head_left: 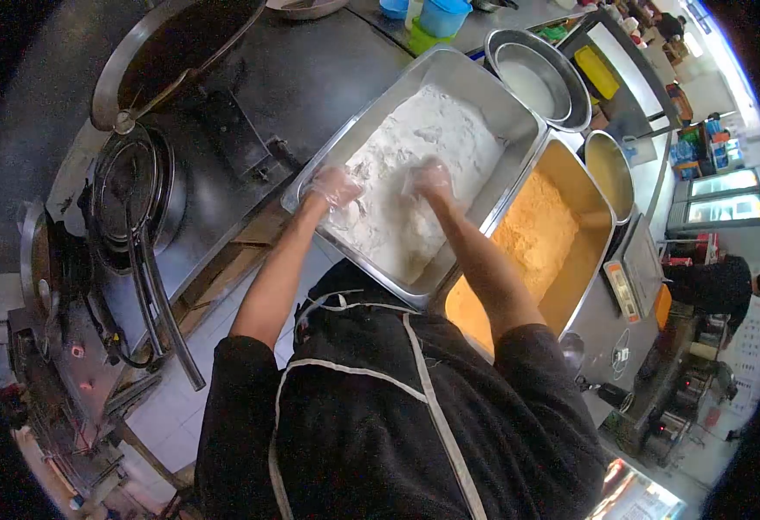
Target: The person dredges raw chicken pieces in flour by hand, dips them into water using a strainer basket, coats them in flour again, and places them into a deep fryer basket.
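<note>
A deep steel pan (345, 139) holds white flour-like powder (458, 130), heaped toward its far side. My left hand (335, 185), in a clear plastic glove, is at the pan's left side with curled fingers down at the powder. Near the middle of the pan, my right hand (430, 179), gloved the same way, has its fingers bent into the powder. Whatever either hand grips is hidden by the gloves and powder. Alongside on the right stands a second steel pan (594, 232) with orange-yellow powder (536, 227), below my right forearm.
Metal bowls (578, 102) and a pot of yellowish liquid (607, 169) stand beyond the pans. A scale (624, 290) sits at right. On the left are a large wok (129, 65) and a long-handled pan (172, 321). Another person (714, 290) stands at far right.
</note>
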### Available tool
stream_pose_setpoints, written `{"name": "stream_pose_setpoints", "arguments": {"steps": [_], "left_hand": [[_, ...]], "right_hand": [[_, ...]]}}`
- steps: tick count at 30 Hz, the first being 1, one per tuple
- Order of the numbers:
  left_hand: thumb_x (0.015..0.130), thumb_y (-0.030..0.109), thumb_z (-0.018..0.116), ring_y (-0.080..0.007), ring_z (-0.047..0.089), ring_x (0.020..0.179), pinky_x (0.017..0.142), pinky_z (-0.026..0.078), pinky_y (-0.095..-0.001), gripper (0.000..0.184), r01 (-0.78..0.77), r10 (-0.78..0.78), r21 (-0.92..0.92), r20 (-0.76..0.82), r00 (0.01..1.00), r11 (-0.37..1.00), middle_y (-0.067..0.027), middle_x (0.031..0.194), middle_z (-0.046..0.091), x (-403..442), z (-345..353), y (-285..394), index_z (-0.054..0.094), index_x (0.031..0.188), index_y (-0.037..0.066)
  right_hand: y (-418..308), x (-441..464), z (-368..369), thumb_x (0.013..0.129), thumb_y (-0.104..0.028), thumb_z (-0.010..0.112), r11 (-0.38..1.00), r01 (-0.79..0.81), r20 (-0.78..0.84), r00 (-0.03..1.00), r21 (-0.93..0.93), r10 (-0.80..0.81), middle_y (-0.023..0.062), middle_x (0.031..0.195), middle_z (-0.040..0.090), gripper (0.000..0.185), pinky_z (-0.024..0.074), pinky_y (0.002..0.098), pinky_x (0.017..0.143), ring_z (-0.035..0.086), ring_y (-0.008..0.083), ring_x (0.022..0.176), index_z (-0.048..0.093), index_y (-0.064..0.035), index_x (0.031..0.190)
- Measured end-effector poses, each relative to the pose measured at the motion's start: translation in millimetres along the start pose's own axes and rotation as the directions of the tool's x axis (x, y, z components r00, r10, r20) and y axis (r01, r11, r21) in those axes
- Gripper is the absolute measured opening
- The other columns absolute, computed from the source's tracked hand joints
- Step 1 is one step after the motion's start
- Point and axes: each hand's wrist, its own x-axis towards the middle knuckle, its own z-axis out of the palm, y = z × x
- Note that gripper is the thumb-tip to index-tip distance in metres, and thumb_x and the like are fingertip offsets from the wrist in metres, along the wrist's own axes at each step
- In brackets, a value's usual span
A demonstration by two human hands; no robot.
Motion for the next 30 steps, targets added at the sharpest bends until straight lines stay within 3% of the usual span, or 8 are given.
{"name": "stream_pose_setpoints", "arguments": {"steps": [4, 6, 7, 8, 10, 15, 25, 30], "left_hand": [[0.066, 0.042, 0.062, -0.038, 0.06, 0.092, 0.082, 0.048, -0.0416, 0.056, 0.007, -0.008, -0.031, -0.023, 1.0, 1.0, -0.0278, 0.096, 0.061, 1, 4, -7, 0.062, 0.095, -0.005], [0.066, 0.043, 0.063, -0.0381, 0.06, 0.093, 0.083, 0.048, -0.0413, 0.057, 0.012, -0.013, -0.059, -0.026, 1.0, 0.998, -0.027, 0.096, 0.061, 4, 8, -8, 0.061, 0.097, -0.005], [0.066, 0.043, 0.063, -0.038, 0.06, 0.094, 0.084, 0.048, -0.0413, 0.058, 0.034, -0.033, -0.075, 0.016, 0.999, 0.997, -0.027, 0.097, 0.061, 3, 7, -8, 0.061, 0.099, -0.004], [0.066, 0.044, 0.063, -0.0378, 0.059, 0.095, 0.085, 0.047, -0.0413, 0.058, 0.056, -0.051, -0.088, 0.057, 0.997, 0.995, -0.027, 0.098, 0.061, 2, 5, -7, 0.061, 0.1, -0.004], [0.067, 0.044, 0.063, -0.0376, 0.059, 0.095, 0.085, 0.047, -0.0413, 0.057, 0.017, -0.016, -0.041, 0.026, 1.0, 0.999, -0.0269, 0.098, 0.061, 5, 7, -8, 0.062, 0.099, -0.003], [0.067, 0.039, 0.063, -0.0365, 0.061, 0.091, 0.081, 0.048, -0.0421, 0.048, -0.033, 0.033, -0.01, -0.063, 0.997, 0.999, -0.0244, 0.095, 0.063, -4, 9, -6, 0.063, 0.093, -0.002], [0.063, 0.041, 0.068, -0.0371, 0.06, 0.084, 0.079, 0.047, -0.0422, 0.05, -0.097, 0.094, 0.102, 0.036, 0.995, 0.99, -0.0238, 0.088, 0.062, 24, 51, -37, 0.061, 0.087, -0.002], [0.065, 0.039, 0.068, -0.0376, 0.06, 0.088, 0.082, 0.047, -0.0421, 0.05, -0.073, 0.058, 0.141, 0.109, 0.992, 0.987, -0.0243, 0.092, 0.062, 17, 34, -25, 0.06, 0.093, -0.002]], "right_hand": [[-4, -14, 3, 0.078, -0.012, 0.054, 0.981, -0.072, -0.46, 0.875, 0.182, 0.149, 0.0089, 0.084, 0.062, 0.011, 0.0487, 0.0384, 0.067, 0.06, 0.027, 0.078, 0.058, -0.0053, 0.085], [59, 28, 40, 0.08, -0.013, 0.051, 0.947, 0.217, -0.256, 0.926, -0.239, -0.277, 0.0064, 0.081, 0.063, 0.015, 0.0485, 0.0377, 0.07, 0.06, 0.025, 0.074, 0.059, -0.0069, 0.092], [52, 35, 36, 0.071, -0.014, 0.063, 0.999, -0.047, -0.17, 0.984, -0.005, 0.046, 0.0159, 0.093, 0.062, 0.035, 0.0472, 0.0406, 0.072, 0.06, 0.0304, 0.085, 0.058, -0.0047, 0.105], [55, 38, 25, 0.071, -0.014, 0.063, 0.999, -0.031, -0.165, 0.986, -0.019, 0.028, 0.0159, 0.093, 0.062, 0.035, 0.0472, 0.0406, 0.072, 0.06, 0.0304, 0.085, 0.058, -0.0047, 0.105], [51, 41, -27, 0.071, -0.015, 0.061, 0.842, 0.063, 0.06, 0.992, 0.536, -0.113, 0.015, 0.091, 0.063, 0.038, 0.0481, 0.0406, 0.074, 0.061, 0.0306, 0.086, 0.059, -0.0058, 0.107], [0, 41, -99, 0.071, -0.014, 0.065, 0.99, 0.128, -0.021, 0.992, 0.058, -0.127, 0.0058, 0.077, 0.062, 0.036, 0.0482, 0.032, 0.059, 0.059, 0.0153, 0.068, 0.06, -0.0083, 0.106], [104, 135, -21, 0.083, -0.023, 0.062, 0.577, 0.426, -0.151, 0.873, 0.697, -0.463, 0.0037, 0.093, 0.059, 0.041, 0.0496, 0.0314, 0.059, 0.059, 0.0163, 0.073, 0.052, -0.0073, 0.119], [82, 129, -12, 0.081, -0.018, 0.055, 0.55, 0.167, 0.023, 0.947, 0.818, -0.321, 0.0065, 0.086, 0.064, 0.026, 0.0494, 0.0292, 0.057, 0.062, 0.0191, 0.068, 0.06, -0.0076, 0.104]]}}
